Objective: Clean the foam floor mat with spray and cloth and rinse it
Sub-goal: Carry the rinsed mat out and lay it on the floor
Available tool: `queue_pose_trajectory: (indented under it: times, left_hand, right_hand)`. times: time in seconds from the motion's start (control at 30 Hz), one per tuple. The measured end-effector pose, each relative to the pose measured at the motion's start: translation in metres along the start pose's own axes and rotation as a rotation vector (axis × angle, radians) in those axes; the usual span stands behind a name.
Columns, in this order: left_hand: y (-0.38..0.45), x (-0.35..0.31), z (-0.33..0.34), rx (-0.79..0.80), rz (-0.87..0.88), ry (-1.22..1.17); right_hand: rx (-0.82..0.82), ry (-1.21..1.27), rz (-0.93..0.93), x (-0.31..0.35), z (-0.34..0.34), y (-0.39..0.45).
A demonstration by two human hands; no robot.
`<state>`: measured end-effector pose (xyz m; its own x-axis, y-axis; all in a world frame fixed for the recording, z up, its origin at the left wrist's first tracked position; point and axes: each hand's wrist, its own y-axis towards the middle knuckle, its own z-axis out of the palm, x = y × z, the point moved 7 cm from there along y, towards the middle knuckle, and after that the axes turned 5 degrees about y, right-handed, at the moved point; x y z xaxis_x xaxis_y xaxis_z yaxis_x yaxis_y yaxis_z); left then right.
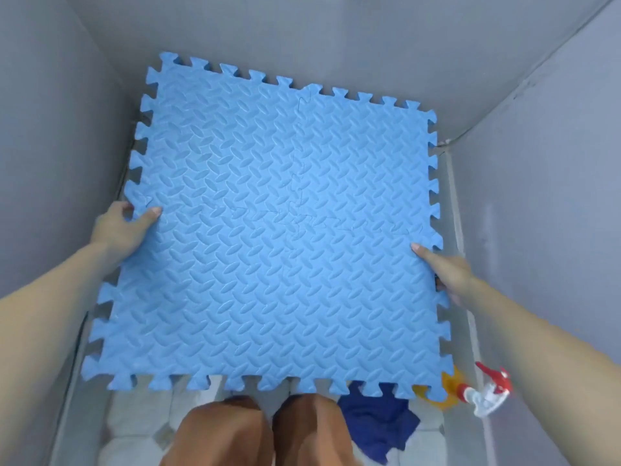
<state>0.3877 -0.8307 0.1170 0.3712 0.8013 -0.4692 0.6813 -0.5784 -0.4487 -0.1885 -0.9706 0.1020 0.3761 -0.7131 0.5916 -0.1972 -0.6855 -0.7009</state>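
A light blue foam floor mat (279,230) made of interlocked puzzle tiles fills the middle of the view, lifted and tilted up toward the far wall. My left hand (122,227) grips its left edge, thumb on top. My right hand (443,270) grips the right edge, thumb lying on the textured face. A dark blue cloth (376,422) lies on the tiled floor below the mat's near edge. A yellow spray bottle (450,388) with a red and white trigger head stands at the lower right, partly hidden by the mat.
Grey walls (537,196) close in on the left, back and right. My knees in brown trousers (262,432) are at the bottom centre. Pale floor tiles (134,425) show beneath.
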Motion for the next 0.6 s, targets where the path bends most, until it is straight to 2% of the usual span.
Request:
queue_pose_trajectory:
  times: [0.13,0.27,0.37,0.5,0.6]
  left_hand:
    - [-0.037,-0.031,-0.04,0.08,0.008,0.142]
    - [-0.049,-0.057,-0.072,0.188,0.123,0.354]
    - [-0.049,-0.062,-0.082,0.295,0.097,0.525]
    - [-0.059,-0.044,-0.074,0.473,0.039,0.691]
    - [-0.091,-0.039,-0.062,0.529,0.016,0.822]
  right_hand:
    - [0.014,-0.186,-0.064,0.043,-0.024,-0.05]
    - [0.019,-0.658,-0.176,0.081,-0.04,-0.087]
    - [0.1,-0.792,-0.045,0.075,-0.048,-0.1]
    - [0.182,-0.83,0.081,0.053,-0.047,-0.114]
    - [0.202,-0.859,0.133,0.037,-0.041,-0.119]
